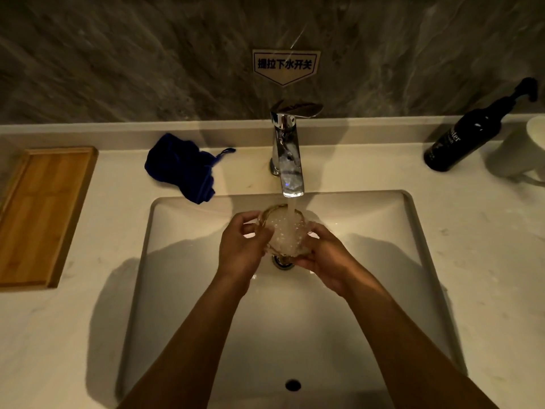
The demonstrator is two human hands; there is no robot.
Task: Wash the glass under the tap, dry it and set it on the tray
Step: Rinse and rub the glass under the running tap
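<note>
A clear glass (283, 230) sits upright under the chrome tap (287, 154), over the middle of the white sink (413, 231). Water pours from the spout into the glass and foams inside it. My left hand (243, 249) grips the glass on its left side. My right hand (326, 259) holds it from the right and from below. A wooden tray (41, 214) lies on the counter at the far left with nothing on it. A crumpled dark blue cloth (181, 169) rests on the counter between the tray and the tap.
A black pump bottle (469, 134) and a white mug (522, 152) stand on the counter at the far right. The drain (281, 262) shows just beneath the glass. An overflow hole (292, 385) sits in the sink's near wall. A stone wall with a label rises behind.
</note>
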